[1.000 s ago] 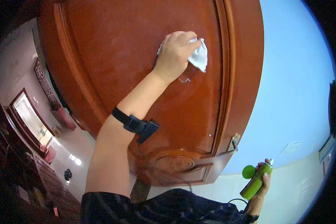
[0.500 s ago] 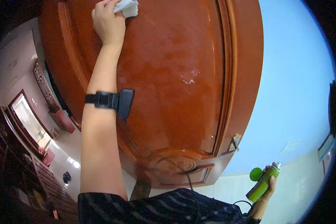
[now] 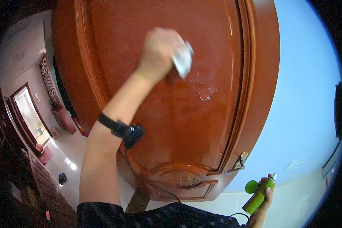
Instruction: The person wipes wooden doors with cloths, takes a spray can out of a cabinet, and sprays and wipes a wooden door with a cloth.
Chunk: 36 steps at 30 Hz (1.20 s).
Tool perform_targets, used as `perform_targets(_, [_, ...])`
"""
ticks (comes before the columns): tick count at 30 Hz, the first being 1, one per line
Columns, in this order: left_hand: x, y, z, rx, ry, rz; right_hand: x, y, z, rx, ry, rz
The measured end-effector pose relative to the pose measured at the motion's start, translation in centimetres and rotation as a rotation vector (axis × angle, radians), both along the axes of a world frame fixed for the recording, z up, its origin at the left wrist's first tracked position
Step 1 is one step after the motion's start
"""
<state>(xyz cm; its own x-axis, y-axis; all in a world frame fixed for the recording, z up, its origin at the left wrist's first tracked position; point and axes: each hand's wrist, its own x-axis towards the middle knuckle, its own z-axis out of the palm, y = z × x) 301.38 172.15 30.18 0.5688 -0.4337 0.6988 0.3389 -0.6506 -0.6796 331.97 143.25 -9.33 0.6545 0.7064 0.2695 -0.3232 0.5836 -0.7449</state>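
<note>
A glossy reddish-brown wooden door (image 3: 171, 121) fills the middle of the view. Against its upper panel my left hand (image 3: 161, 47), smeared by motion, is closed on a white cloth (image 3: 183, 60). White foamy streaks (image 3: 206, 95) show on the panel, a little below and right of the cloth. At the lower right my right hand (image 3: 268, 195) is wrapped round a green spray can (image 3: 257, 198) with a white nozzle, held tilted away from the door. A round green cap (image 3: 251, 186) is held beside the can, near its upper end.
A metal door handle (image 3: 237, 164) sticks out at the door's lower right edge. The wall (image 3: 304, 114) to the right is light blue. On the left, a shiny floor (image 3: 70, 152) leads to a bright doorway (image 3: 28, 110), with dark shoes (image 3: 62, 178) on it.
My left hand has come down and to the right across the door panel with the white cloth, its forearm now slanting. The right hand keeps the spray can and cap, slightly lower and left in view.
</note>
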Motion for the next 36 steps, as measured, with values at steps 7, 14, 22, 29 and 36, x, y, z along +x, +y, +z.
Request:
perform_targets(7, [-0.7,1.7,2.3,0.136,-0.473,0.157,0.2,0.6,-2.2,0.051,0.005,0.021])
perform_targets(14, [0.0,-2.1,-2.9,0.016,0.063,0.094,-2.4,-0.2,3.2,0.058,-0.023,0.058])
perform_targets(22, [-0.8,-4.6,13.8,0.119,-0.430,-0.001,-9.2,-1.7,13.0,0.012,-0.063,0.104])
perform_targets(29, [-11.9,-5.6,16.5,0.197,-0.702,0.288,-12.6,-3.4,16.4,0.007,-0.117,0.161])
perform_targets(36, [-20.0,-7.5,5.1,-0.187,-0.923,0.409,-11.3,-3.7,16.5,-0.022,-0.110,0.235])
